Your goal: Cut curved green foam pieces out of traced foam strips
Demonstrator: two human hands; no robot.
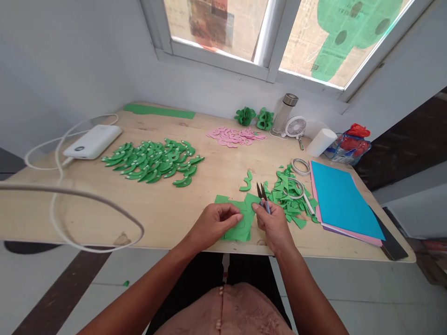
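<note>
My left hand point(217, 222) pinches a green foam sheet point(242, 218) with curved shapes drawn on it, at the front edge of the wooden table point(164, 204). My right hand point(274, 224) is closed around small thread snips point(262, 195), whose dark blades point up and away, just right of the sheet. A single cut green curved piece point(246, 181) lies just beyond the sheet. A heap of green offcuts point(287, 195) sits to the right of the snips.
A pile of cut green curved pieces point(153, 160) lies left of centre, pink pieces point(233, 136) further back. A white power bank point(92, 141) with cable lies left. Blue and pink sheets point(340, 199), tape rolls point(300, 166), a small fan point(295, 126), a bottle point(284, 113) stand right.
</note>
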